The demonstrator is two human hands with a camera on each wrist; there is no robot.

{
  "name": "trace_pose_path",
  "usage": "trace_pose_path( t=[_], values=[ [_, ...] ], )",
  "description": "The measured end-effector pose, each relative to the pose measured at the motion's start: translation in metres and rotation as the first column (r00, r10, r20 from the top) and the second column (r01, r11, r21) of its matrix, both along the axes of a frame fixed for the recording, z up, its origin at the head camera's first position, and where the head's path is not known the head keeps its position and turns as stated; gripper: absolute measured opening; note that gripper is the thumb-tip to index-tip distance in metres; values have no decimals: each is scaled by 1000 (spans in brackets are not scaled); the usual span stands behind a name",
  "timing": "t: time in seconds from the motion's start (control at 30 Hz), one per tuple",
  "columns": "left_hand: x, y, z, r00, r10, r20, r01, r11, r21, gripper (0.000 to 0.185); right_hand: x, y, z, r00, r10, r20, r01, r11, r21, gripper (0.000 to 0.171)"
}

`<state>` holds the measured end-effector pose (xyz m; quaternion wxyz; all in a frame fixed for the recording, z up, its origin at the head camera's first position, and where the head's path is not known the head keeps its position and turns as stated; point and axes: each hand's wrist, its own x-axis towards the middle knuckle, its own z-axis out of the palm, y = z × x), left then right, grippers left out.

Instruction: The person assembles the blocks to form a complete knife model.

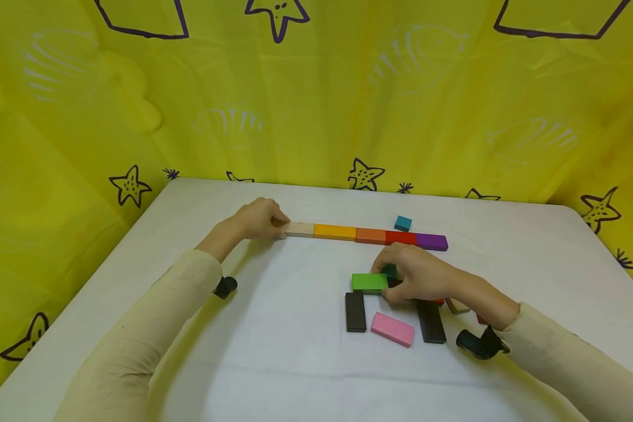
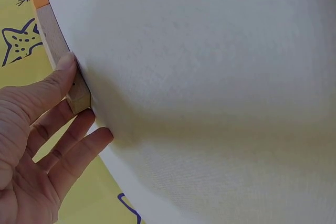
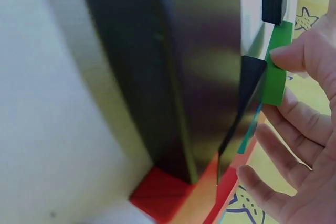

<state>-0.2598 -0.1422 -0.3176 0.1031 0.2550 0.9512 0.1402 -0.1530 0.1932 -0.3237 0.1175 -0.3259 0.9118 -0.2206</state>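
At the left end of a straight row, my left hand (image 1: 261, 220) pinches a plain wooden block (image 1: 299, 229); the left wrist view shows the thumb on one face and fingers around its end. The row continues rightward with a yellow-orange block (image 1: 334, 232), an orange block (image 1: 370, 235), a red block (image 1: 401, 237) and a purple block (image 1: 431, 241). My right hand (image 1: 419, 272) pinches a bright green block (image 1: 369, 283), thumb on one side and fingers on the other in the right wrist view. A dark green block (image 1: 389, 271) lies partly hidden by this hand.
A small blue block (image 1: 403, 223) sits behind the row. Nearer lie a black block (image 1: 356, 312), a pink block (image 1: 392, 329) and another dark block (image 1: 431, 322). A light wooden block (image 1: 456, 306) shows partly under the right wrist. A yellow curtain (image 1: 316, 117) hangs behind the white table (image 1: 274, 351).
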Motion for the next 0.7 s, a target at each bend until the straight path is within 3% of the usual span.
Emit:
trace_pose_path(
  t=[0.17, 0.37, 0.7],
  values=[
    [1, 0, -1, 1000, -2, -6, 3, 1000, 1, 37, -4, -1, 2, 999, -22, -48, 20, 999, -39, 32],
    [0, -1, -2, 1000, -12, -12, 12, 1000, 0, 38, -8, -6, 4, 998, -63, -10, 62, 993, -105, 33],
    [0, -1, -3, 1000, 10, -5, -9, 1000, 12, 37, -17, -14, 5, 991, -120, -54, 113, 988, -107, 34]
  ],
)
